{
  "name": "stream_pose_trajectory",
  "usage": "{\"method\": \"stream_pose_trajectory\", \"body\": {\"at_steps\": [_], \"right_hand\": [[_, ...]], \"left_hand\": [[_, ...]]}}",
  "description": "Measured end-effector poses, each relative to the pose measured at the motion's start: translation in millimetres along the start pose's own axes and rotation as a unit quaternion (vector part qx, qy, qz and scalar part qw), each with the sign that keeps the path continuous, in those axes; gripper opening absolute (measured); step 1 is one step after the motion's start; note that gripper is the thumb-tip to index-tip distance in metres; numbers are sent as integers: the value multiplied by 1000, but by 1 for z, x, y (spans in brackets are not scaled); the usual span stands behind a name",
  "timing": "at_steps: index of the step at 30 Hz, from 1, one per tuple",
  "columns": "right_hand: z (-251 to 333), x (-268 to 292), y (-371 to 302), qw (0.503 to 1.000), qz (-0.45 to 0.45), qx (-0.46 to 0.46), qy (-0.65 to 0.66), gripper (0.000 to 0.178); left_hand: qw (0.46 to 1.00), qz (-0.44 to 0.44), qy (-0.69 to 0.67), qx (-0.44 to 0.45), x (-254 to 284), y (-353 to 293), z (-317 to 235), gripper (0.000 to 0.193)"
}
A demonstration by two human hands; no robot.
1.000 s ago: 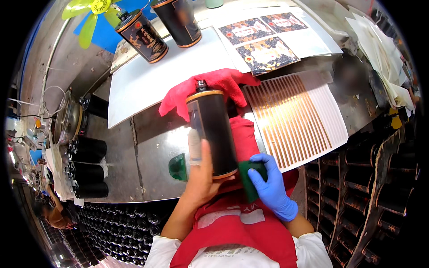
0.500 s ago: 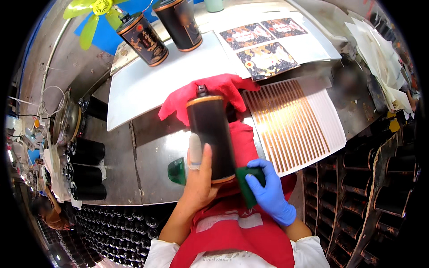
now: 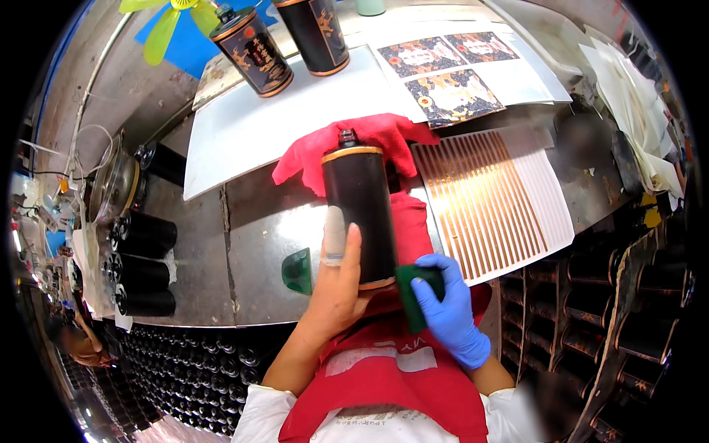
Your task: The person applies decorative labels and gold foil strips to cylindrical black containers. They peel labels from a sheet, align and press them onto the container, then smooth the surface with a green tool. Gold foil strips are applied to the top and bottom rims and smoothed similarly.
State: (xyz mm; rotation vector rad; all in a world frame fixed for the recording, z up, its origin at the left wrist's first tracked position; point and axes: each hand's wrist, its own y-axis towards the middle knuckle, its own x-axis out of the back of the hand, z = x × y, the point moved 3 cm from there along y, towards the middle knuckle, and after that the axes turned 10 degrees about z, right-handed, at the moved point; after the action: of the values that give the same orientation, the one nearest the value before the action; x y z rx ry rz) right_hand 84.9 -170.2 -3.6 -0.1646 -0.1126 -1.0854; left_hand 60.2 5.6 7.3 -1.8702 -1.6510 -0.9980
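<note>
My left hand (image 3: 337, 295) is wrapped round the lower part of a black bottle (image 3: 359, 210) with gold-coloured bands at both ends and a short dark neck. One finger of that hand wears a pale covering. The bottle leans over a red cloth (image 3: 413, 229), its neck pointing away from me. My right hand (image 3: 452, 314), in a blue glove, grips a flat dark green scraper (image 3: 413, 299) beside the bottle's lower right end. Another green, translucent piece with a rounded end (image 3: 297, 271) lies on the metal table, left of my left hand.
A white sheet with gold strips (image 3: 491, 214) lies to the right. Patterned label sheets (image 3: 454, 96) and two decorated bottles (image 3: 255, 55) are at the back on a white board (image 3: 244, 140). Black bottles (image 3: 144, 266) lie at left; racks of more (image 3: 591, 310) stand lower right.
The whole view has shifted slightly. Both hands keep their grips, and bottle and scraper stay in much the same places relative to each other. A blurred dark shape has appeared at lower right.
</note>
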Motion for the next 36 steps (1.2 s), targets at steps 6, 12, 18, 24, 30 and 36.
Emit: {"method": "stream_pose_trajectory", "body": {"at_steps": [6, 12, 18, 24, 30, 36], "right_hand": [[-20, 14, -4, 997, -70, -12, 30, 28], [29, -11, -1, 994, -4, 96, -52, 27], [-25, 8, 4, 997, -37, -30, 58, 26], [7, 3, -2, 997, 4, 17, 70, 28], [-17, 30, 8, 992, -63, -61, 94, 26], [27, 63, 102, 991, -3, -30, 129, 19]], "left_hand": [[976, 29, -211, 34, -6, -15, 24, 111], [985, -40, 165, -31, 7, 9, -14, 112], [983, 3, -183, 27, -12, -16, 24, 99], [980, -19, -194, 50, -14, -24, 23, 102], [990, -125, -17, -65, 8, -16, 5, 107], [985, -157, -30, -69, 5, -12, 9, 94]]}}
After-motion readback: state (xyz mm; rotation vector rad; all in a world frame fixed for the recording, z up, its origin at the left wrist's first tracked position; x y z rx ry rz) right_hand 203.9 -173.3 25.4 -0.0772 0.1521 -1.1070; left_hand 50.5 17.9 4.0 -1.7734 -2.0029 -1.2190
